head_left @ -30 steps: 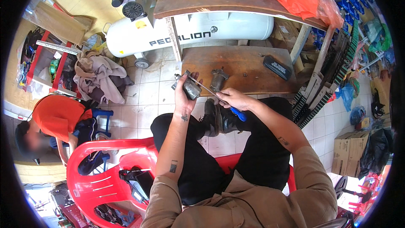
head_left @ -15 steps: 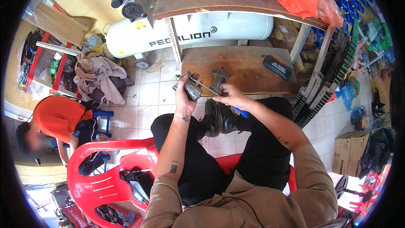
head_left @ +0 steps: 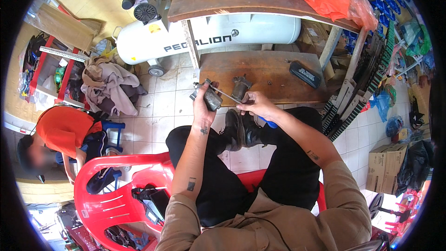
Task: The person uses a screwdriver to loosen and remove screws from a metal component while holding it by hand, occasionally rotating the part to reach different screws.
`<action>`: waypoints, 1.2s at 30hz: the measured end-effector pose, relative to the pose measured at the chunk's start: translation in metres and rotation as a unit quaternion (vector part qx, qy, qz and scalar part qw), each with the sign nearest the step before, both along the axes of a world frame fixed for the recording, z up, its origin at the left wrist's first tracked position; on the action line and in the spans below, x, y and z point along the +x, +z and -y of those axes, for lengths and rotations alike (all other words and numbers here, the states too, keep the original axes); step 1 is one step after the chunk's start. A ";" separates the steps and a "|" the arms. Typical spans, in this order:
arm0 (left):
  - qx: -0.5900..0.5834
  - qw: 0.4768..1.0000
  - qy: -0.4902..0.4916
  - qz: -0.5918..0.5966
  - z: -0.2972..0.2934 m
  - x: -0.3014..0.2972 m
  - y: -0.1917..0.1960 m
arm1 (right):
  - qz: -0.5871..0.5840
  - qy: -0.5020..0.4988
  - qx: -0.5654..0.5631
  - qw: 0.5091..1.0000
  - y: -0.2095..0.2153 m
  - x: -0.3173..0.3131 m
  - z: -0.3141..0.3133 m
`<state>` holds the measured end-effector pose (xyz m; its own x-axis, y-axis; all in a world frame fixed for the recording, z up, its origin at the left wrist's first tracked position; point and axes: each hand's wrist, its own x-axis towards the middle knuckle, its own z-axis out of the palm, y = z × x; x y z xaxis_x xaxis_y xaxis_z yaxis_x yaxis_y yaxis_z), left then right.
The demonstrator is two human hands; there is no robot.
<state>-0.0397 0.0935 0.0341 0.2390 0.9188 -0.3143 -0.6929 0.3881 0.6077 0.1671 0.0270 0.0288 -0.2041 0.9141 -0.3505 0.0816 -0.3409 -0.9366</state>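
Note:
My left hand [head_left: 201, 108] is closed around a grey metal cylinder [head_left: 213, 100], perhaps a small motor, held up above the floor tiles. My right hand [head_left: 258, 105] grips a screwdriver [head_left: 269, 122] with a blue handle below the palm. Its thin metal shaft slants up and left, and the tip reaches the upper end of the cylinder; the exact contact is too small to make out. Just beyond my right hand, a second metal cylinder [head_left: 240, 88] of similar look stands on the low wooden board [head_left: 278, 65].
A black case [head_left: 304, 74] lies on the board's right side. Behind are a white air tank [head_left: 260, 30] and a wooden shelf [head_left: 288, 5]. A red plastic chair [head_left: 93, 172] and a person in orange [head_left: 65, 128] are at left. Long toothed strips [head_left: 357, 88] lean at right.
My right hand and the screwdriver have shifted slightly to the right. My left hand and the metal cylinder stay nearly still.

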 end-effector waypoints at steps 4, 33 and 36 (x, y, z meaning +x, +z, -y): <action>0.006 1.000 0.004 -0.003 0.001 0.002 0.001 | -0.020 0.007 0.014 1.000 -0.006 -0.001 -0.003; -0.007 0.999 -0.026 -0.017 0.012 0.017 -0.008 | -0.105 -0.031 0.012 0.994 0.008 0.000 -0.003; -0.032 0.998 -0.052 0.007 0.018 0.024 -0.001 | -0.040 -0.068 0.078 0.994 0.009 -0.009 -0.002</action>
